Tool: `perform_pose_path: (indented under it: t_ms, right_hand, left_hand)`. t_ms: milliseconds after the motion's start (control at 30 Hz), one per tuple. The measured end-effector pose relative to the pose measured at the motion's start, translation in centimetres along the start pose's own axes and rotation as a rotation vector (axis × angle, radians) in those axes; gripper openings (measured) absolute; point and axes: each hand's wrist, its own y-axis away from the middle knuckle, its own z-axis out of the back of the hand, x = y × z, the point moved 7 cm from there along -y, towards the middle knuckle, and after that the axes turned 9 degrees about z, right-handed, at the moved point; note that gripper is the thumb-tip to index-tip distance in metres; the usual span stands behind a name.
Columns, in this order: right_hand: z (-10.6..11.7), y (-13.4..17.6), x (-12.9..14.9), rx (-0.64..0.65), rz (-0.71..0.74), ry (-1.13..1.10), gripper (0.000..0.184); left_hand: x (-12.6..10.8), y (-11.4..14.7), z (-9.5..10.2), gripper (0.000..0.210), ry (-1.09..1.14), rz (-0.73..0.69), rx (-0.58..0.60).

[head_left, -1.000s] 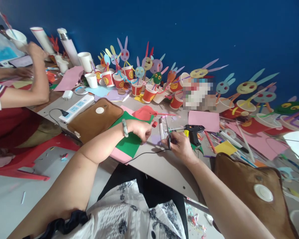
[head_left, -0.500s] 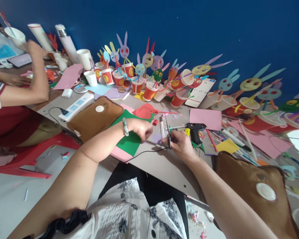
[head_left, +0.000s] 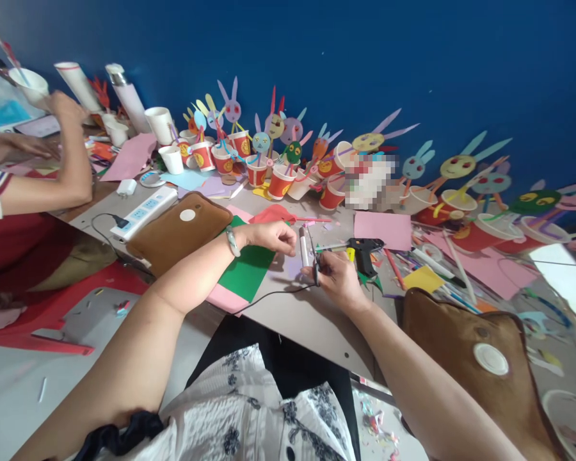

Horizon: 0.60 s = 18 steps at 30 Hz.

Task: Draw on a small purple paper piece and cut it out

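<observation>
My left hand (head_left: 276, 238) is closed, its fingers curled together above the edge of a green paper sheet (head_left: 249, 272). Whatever it may pinch is hidden. My right hand (head_left: 338, 276) grips a pair of dark-handled scissors (head_left: 315, 266), the thin blades pointing away from me. Between the hands lies a white marker (head_left: 303, 246) with a dark cap. Just beyond my right hand rests a black hot glue gun (head_left: 365, 253). Red paper (head_left: 271, 214) lies past my left wrist.
Paper cups (head_left: 282, 181) with rabbit-faced paper figures line the blue wall. Brown cushion-like pads (head_left: 173, 230) lie left and right, near a white power strip (head_left: 146, 211). Pink paper (head_left: 383, 230) and pens lie at right. At far left is another person's arm (head_left: 52, 189).
My left hand has lifted slightly, and the small red piece seen beside its fingers is out of sight. The right hand keeps its hold on the scissors. The view has shifted a little.
</observation>
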Motion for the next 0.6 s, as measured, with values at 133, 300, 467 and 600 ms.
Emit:
perform_pose_path:
  t_ms: [133, 300, 467, 600]
  right_hand:
    - [1.5, 0.0, -1.9, -0.174, -0.171, -0.067, 0.048]
    - [3.3, 0.3, -5.3, -0.422, -0.389, -0.333, 0.045]
    - [4.4, 0.3, -7.1, -0.583, -0.434, -0.482, 0.049]
    - [4.7, 0.3, -7.5, -0.624, -0.436, -0.513, 0.050]
  left_hand:
    - [0.7, -0.9, 1.2, 0.030, 0.014, -0.025, -0.242]
    - [0.5, -2.6, 0.5, 0.024, -0.123, 0.044, -0.386]
    - [-1.4, -6.0, 0.6, 0.019, -0.491, 0.116, -0.496]
    - [-3.1, -9.1, 1.4, 0.027, -0.636, 0.131, -0.572]
